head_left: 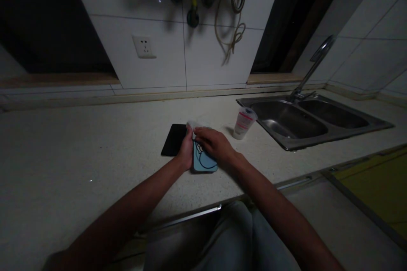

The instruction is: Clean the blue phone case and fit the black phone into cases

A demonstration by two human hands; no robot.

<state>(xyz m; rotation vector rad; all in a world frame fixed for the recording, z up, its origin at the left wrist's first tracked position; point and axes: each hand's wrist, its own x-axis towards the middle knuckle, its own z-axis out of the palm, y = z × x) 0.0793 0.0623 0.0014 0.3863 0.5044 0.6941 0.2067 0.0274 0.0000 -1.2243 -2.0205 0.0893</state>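
Observation:
A light-blue phone case [203,161] with a dark-outlined cartoon pattern is on the counter in front of me; I cannot tell whether a phone is inside. My left hand [187,149] grips its left side, thumb upward. Over its upper part lies my right hand [213,142], fingers bent and pressed together, hiding much of the pattern. Something thin and whitish [191,124] shows by the fingertips, too dim to name. Just left of my left hand, a flat black-screened device [174,139], like a phone or small tablet, lies partly covered by that hand.
To the right stands a translucent plastic cup [244,123] with red print. Beyond it a double steel sink [282,143] with a tall tap [313,70] is set into the pale counter [127,131]. Pipes, hoses and a socket [144,46] are on the tiled wall.

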